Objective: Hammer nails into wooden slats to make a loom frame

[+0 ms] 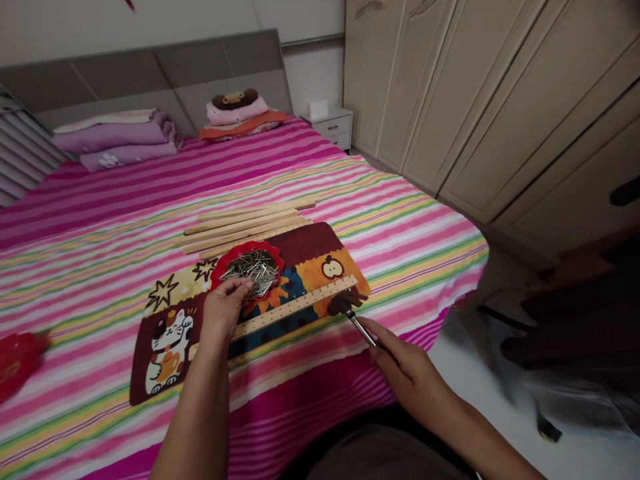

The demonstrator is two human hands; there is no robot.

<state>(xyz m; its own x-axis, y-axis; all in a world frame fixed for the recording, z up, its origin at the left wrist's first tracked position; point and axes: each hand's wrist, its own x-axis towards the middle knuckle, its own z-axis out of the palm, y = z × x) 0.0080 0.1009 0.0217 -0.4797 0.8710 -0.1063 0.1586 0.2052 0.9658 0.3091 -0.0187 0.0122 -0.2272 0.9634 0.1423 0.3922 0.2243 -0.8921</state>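
My left hand [229, 308] is at the near edge of a red scalloped dish [217, 275] heaped with metal nails [257, 267]. Its thumb and fingers are pinched together; what is between them is too small to make out. In my right hand [407, 363] is a hammer [361, 327] with a shiny metal shaft, its dark head low over the mat near the strip's right end. A wooden strip [295, 305] dotted with small holes or nail points lies across the patterned mat [345, 233], partly hidden behind my left forearm.
More wooden strips [245, 223] lie beyond the mat on the striped bedspread [415, 220]. Another red dish [20, 360] sits at the far left. Folded bedding [125, 140] is by the headboard. Wardrobes [450, 87] stand along the right, past the bed's edge.
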